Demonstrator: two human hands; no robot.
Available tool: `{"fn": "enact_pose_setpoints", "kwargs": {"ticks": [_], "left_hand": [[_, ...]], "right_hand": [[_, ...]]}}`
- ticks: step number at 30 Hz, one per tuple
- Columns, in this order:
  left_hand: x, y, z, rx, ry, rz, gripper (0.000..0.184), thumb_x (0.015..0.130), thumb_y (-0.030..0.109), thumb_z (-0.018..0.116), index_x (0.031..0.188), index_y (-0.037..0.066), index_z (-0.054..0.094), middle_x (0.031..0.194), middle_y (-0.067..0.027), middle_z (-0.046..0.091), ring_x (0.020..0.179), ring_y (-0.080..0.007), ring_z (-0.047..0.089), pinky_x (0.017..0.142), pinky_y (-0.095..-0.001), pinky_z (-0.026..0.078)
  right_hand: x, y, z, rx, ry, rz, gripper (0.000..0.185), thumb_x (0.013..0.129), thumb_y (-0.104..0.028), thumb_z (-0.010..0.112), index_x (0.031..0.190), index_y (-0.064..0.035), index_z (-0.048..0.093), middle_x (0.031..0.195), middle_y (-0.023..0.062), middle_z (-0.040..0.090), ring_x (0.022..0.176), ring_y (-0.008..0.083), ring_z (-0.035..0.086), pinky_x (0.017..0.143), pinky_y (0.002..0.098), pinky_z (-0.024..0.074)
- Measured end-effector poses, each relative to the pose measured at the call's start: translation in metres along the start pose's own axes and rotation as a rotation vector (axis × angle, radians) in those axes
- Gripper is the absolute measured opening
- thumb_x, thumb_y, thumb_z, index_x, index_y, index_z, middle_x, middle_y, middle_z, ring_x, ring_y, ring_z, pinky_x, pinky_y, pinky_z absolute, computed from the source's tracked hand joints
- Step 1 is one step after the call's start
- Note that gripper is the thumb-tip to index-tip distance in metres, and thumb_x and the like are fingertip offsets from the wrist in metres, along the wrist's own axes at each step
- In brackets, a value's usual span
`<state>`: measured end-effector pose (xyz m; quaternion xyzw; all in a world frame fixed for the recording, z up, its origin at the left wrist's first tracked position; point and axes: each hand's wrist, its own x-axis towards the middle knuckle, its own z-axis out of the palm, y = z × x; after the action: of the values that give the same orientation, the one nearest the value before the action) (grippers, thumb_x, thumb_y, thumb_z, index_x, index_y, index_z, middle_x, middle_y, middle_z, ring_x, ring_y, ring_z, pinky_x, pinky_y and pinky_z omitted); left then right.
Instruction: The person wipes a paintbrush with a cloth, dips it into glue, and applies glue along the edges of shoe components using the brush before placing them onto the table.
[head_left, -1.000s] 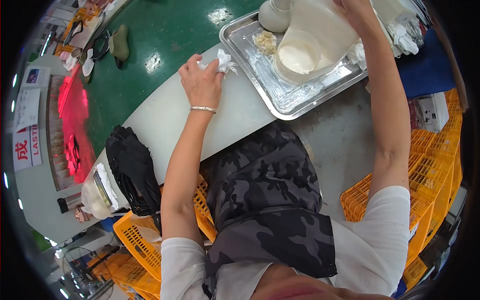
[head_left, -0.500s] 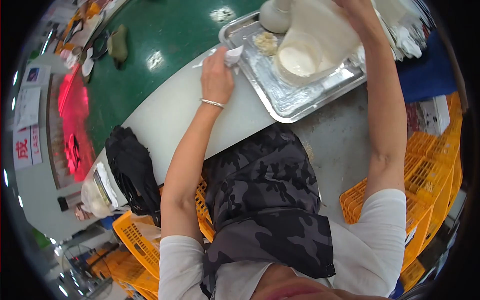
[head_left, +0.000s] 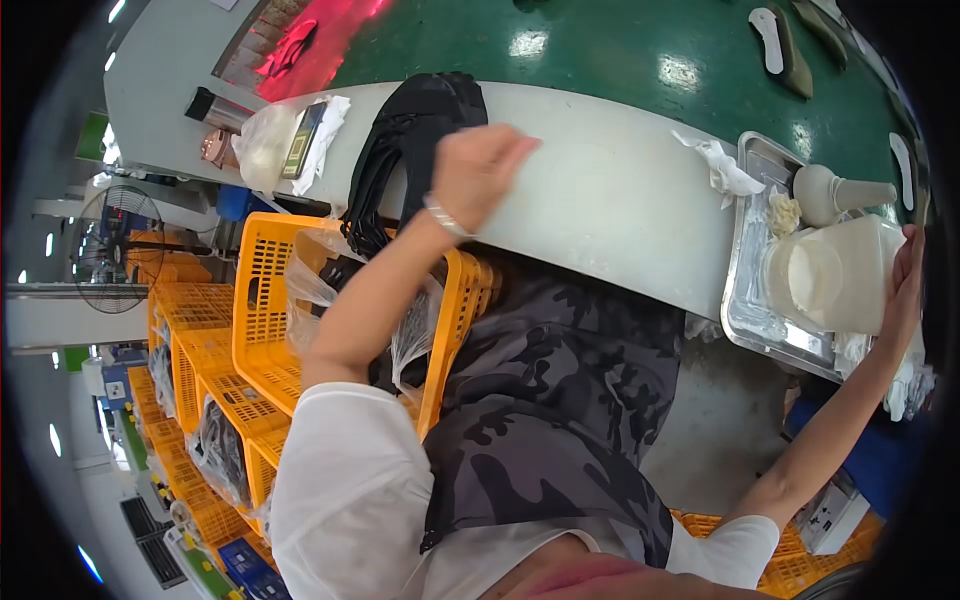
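Observation:
My left hand (head_left: 478,178), blurred by motion and wearing a bracelet, is above the white worktop (head_left: 590,170). It is nearest a bundle of black strappy pieces (head_left: 425,105); its finger pose is unclear. At the far right, my right hand (head_left: 903,280) grips the side of a whitish plastic container (head_left: 868,270), which leans over with pale white material inside. A metal tray (head_left: 738,290) lies under the container. Also in the tray are a pale bottle (head_left: 820,192) and a crumpled yellowish wad (head_left: 783,213). A crumpled white tissue (head_left: 722,168) lies beside the tray.
Yellow crates (head_left: 270,330) stand to the left, one holding clear plastic bags. A green surface (head_left: 600,45) runs beyond the worktop, with olive shoe-shaped pieces (head_left: 790,60) on it. A thermos (head_left: 215,108) and a plastic bag (head_left: 265,145) sit at the worktop's left end.
My view has turned to the left. My left hand has let go of the white tissue and moved left towards the black bundle. My right hand stays at the container.

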<state>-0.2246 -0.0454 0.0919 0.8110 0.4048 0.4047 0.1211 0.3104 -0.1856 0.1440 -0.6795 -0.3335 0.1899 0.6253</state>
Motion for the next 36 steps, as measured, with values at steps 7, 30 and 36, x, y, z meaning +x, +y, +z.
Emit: {"fn": "enact_pose_setpoints", "kwargs": {"ticks": [7, 30, 36], "left_hand": [[-0.018, -0.078, -0.109, 0.464, 0.015, 0.049, 0.024, 0.077, 0.004, 0.063, 0.101, 0.005, 0.062, 0.093, -0.0101, 0.061, 0.091, -0.0286, 0.055, 0.079, -0.0351, 0.044], [-0.018, -0.080, -0.137, 0.644, -0.168, 0.403, 0.046, 0.069, -0.008, 0.053, 0.115, 0.000, 0.055, 0.098, -0.0174, 0.055, 0.090, -0.0344, 0.055, 0.079, -0.0405, 0.046], [-0.014, -0.083, -0.197, 0.545, 0.177, 0.228, 0.036, 0.084, -0.004, 0.050, 0.119, -0.002, 0.053, 0.106, -0.0140, 0.060, 0.093, -0.0247, 0.056, 0.083, -0.0342, 0.044]], "right_hand": [[-0.012, -0.019, 0.022, -0.102, 0.032, -0.031, 0.038, 0.092, -0.041, 0.053, 0.099, -0.0047, 0.061, 0.065, -0.0105, 0.027, 0.057, -0.0019, 0.023, 0.048, 0.0185, 0.0158], [-0.181, -0.016, 0.034, 0.441, 0.052, -0.120, 0.014, 0.092, -0.013, 0.052, 0.095, 0.0002, 0.057, 0.066, -0.0014, 0.044, 0.057, 0.0066, 0.041, 0.049, 0.0203, 0.0295], [-0.186, -0.017, 0.051, 0.061, 0.145, -0.215, 0.012, 0.090, -0.012, 0.054, 0.097, -0.0021, 0.057, 0.072, -0.0025, 0.051, 0.061, 0.0039, 0.045, 0.054, 0.0178, 0.0364]]}}
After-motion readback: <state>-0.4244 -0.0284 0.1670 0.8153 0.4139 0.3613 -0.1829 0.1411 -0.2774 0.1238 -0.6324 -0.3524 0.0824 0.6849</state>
